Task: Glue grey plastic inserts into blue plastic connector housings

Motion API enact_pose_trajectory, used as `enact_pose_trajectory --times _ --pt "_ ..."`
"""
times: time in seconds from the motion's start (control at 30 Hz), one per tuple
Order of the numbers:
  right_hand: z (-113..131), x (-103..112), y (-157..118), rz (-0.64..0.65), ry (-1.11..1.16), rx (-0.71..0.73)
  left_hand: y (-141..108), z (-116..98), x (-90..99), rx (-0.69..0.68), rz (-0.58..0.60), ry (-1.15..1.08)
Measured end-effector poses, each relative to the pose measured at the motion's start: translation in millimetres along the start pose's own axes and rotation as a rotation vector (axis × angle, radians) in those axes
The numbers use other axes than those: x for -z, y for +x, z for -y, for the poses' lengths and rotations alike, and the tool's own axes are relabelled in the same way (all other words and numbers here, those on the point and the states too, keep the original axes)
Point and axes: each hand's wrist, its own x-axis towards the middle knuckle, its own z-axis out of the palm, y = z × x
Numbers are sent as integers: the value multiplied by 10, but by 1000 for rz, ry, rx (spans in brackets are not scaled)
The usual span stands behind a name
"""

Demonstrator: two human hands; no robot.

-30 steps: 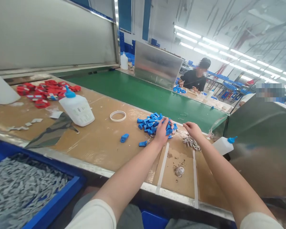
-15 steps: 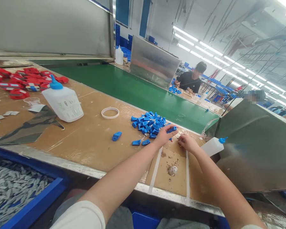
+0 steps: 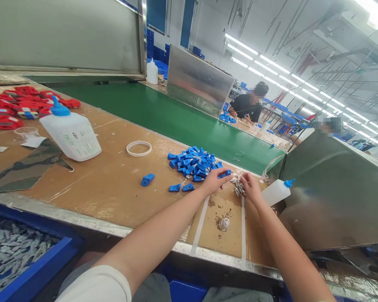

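Note:
My left hand point(image 3: 214, 181) is closed around a blue plastic piece point(image 3: 225, 173), just right of a heap of similar blue pieces point(image 3: 193, 162). My right hand point(image 3: 250, 184) has its fingers pinched together at a small pile of grey-and-white bits point(image 3: 239, 187); what sits between the fingertips, if anything, is too small to make out. Nearer to me, a little clear cup point(image 3: 223, 223) stands on the taped brown board point(image 3: 229, 241), with wet-looking spots around it. Several single blue pieces, one of them a loose blue piece point(image 3: 148, 180), lie left of the heap.
A white bottle with blue tip point(image 3: 275, 193) leans right of my right hand. Left are a tape roll point(image 3: 139, 148), another bottle point(image 3: 72, 136) and red parts point(image 3: 22, 102). A green conveyor belt point(image 3: 129, 109) runs behind; a blue bin point(image 3: 63, 251) of grey pieces stands below left. A co-worker point(image 3: 247, 105) sits across.
My right hand has shifted slightly and no longer covers the grey-and-white pile. The left hand still holds the blue piece. The whole view has slid a little to the left.

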Motion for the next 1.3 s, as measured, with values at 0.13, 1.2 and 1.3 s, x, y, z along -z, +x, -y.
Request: enact_pose_trajectory --times 0.13,1.2,1.3 --pt "82 69 -366 -31 617 -146 -47 -25 -44 9 32 45" --pt "332 -25 -1023 -369 715 -109 -148 -61 -88 52 444 158" --pt "220 -43 -888 -443 664 -55 -137 -100 -46 -9 461 276"
